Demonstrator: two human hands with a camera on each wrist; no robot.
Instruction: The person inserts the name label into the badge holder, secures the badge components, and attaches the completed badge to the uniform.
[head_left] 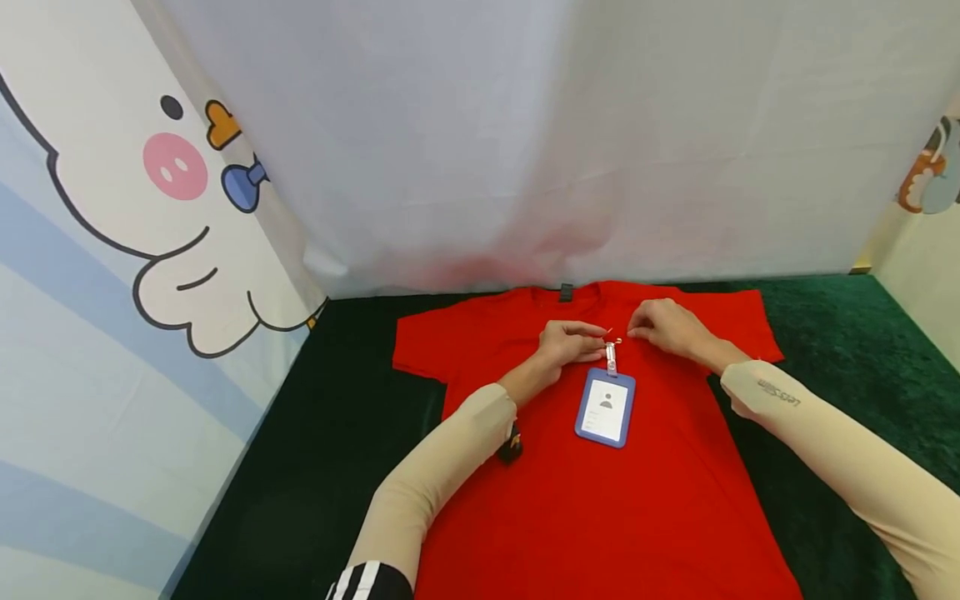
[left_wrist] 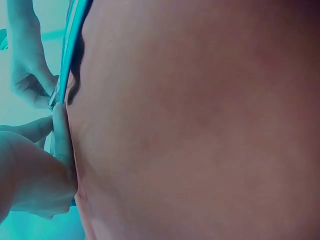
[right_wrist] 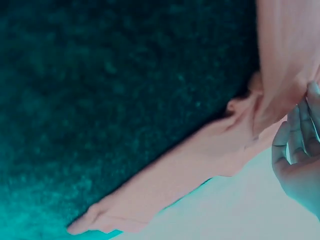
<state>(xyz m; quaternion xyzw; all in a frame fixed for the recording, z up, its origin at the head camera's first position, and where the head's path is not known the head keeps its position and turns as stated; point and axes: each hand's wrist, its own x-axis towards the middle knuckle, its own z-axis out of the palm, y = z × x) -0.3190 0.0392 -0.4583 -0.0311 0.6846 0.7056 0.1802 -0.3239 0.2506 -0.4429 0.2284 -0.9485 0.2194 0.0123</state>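
Observation:
A red T-shirt (head_left: 585, 517) lies spread flat with its collar at the far side. On its chest rests a blue-framed ID badge (head_left: 582, 423), its white card showing a grey figure. From its top runs a clear strap with a metal clip (head_left: 611, 357), and a thin pin points up at its upper end. My left hand (head_left: 570, 343) pinches the clip from the left. Just right of the pin is my right hand (head_left: 670, 327), its fingers loosely bent and the fingertips low over the shirt. The right wrist view shows these fingers (right_wrist: 295, 134) beside the shirt fabric.
A dark green cloth (head_left: 337, 467) covers the table under the shirt. Behind the table hangs a white curtain (head_left: 637, 150), with a cartoon-printed panel (head_left: 97, 333) along the left. A small black item (head_left: 511, 447) shows beneath my left forearm.

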